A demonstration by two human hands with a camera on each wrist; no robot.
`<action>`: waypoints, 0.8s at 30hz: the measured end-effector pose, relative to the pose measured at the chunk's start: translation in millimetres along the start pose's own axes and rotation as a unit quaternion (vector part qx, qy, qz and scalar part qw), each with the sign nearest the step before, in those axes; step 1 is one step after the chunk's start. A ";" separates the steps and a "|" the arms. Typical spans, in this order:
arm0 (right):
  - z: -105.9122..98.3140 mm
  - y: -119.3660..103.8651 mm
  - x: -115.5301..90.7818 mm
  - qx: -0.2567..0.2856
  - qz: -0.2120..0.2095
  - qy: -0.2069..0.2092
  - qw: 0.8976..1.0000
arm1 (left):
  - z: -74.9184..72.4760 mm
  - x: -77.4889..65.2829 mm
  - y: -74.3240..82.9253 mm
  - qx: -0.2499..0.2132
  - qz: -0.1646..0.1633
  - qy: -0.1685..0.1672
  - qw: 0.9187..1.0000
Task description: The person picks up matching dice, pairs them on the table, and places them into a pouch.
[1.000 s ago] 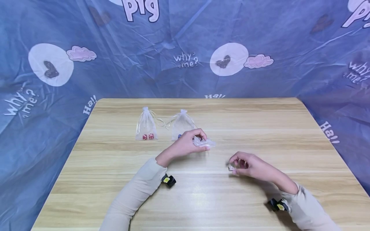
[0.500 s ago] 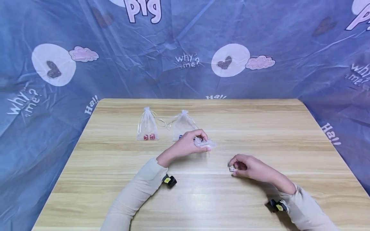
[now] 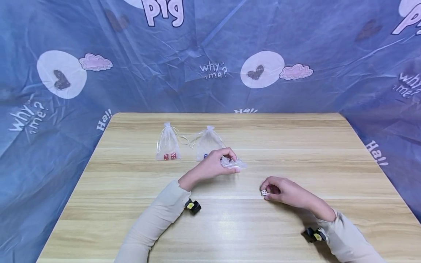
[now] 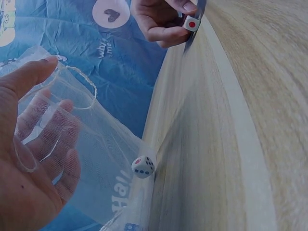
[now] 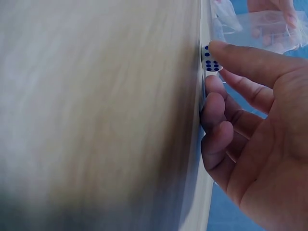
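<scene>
My left hand (image 3: 215, 162) holds a sheer white drawstring bag (image 3: 235, 163) by its upper part, with the thumb and fingers spread about its mouth. Inside the bag's lower end lies a white die (image 4: 143, 166), seen through the mesh in the left wrist view. To the right and nearer the body, my right hand (image 3: 283, 190) pinches another white die (image 3: 264, 193) between thumb and fingertips, low over the table. The right wrist view shows blue pips on this die (image 5: 211, 60); a red pip faces the left wrist camera.
Behind the left hand, a mesh bag (image 3: 208, 140) with blue dice lies partly covered by it. Left of that lies a similar bag (image 3: 167, 140) holding two red dice. The wooden table (image 3: 223, 226) meets a blue printed cloth (image 3: 184, 73) at the back and sides.
My right hand has shifted very slightly toward the table's near side with its die. The left hand keeps its hold on the mesh bag, nearly still.
</scene>
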State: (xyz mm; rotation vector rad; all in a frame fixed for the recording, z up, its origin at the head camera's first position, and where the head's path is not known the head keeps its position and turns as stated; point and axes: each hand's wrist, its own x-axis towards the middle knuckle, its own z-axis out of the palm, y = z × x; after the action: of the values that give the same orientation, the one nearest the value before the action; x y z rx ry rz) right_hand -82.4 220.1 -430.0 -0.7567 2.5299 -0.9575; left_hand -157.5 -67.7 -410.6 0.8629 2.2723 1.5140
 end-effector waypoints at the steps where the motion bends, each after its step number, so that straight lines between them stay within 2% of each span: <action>1: 0.1 -0.2 -0.1 0.000 0.001 0.000 1.000 | 0.1 -0.1 0.0 -0.001 -0.001 0.000 1.000; 12: -7.0 -5.9 1.0 0.010 0.002 -0.002 1.000 | 1.0 -0.2 0.0 -0.001 -0.001 -0.002 1.000; 24: -33.9 -26.9 7.3 -0.031 -0.045 0.054 0.997 | 0.3 -0.9 1.3 -0.009 -0.002 -0.004 1.000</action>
State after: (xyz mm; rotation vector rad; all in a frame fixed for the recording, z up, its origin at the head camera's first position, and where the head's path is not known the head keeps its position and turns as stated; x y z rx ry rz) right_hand -94.5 216.1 -388.1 -0.8655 2.6496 -0.9766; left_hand -156.2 -67.7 -409.6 0.8571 2.2492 1.5244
